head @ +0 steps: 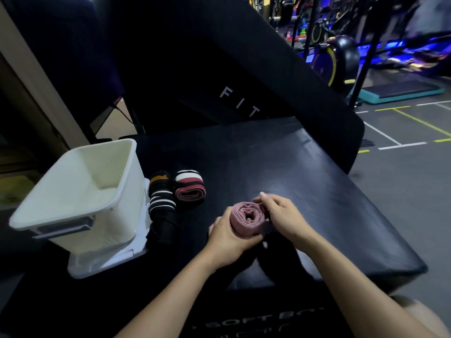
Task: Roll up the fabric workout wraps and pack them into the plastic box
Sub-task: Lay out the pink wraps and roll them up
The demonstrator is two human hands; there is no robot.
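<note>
A pink fabric wrap [246, 219], rolled into a coil, sits between my hands above the black padded surface. My left hand [228, 236] grips the roll from below and the left. My right hand [280, 214] pinches its upper right edge, where a dark strap end hangs. Left of my hands lie a rolled pink wrap with red, white and black stripes [189, 186] and a black wrap with white stripes [161, 203], partly unrolled. The white plastic box [80, 191] stands at the left, tilted, with nothing visible inside.
The box rests on its white lid [107, 261] on the black padded platform [305, 181]. A tall black pad marked "FIT" leans behind. Gym floor with taped lines and machines lies to the right, beyond the platform's edge.
</note>
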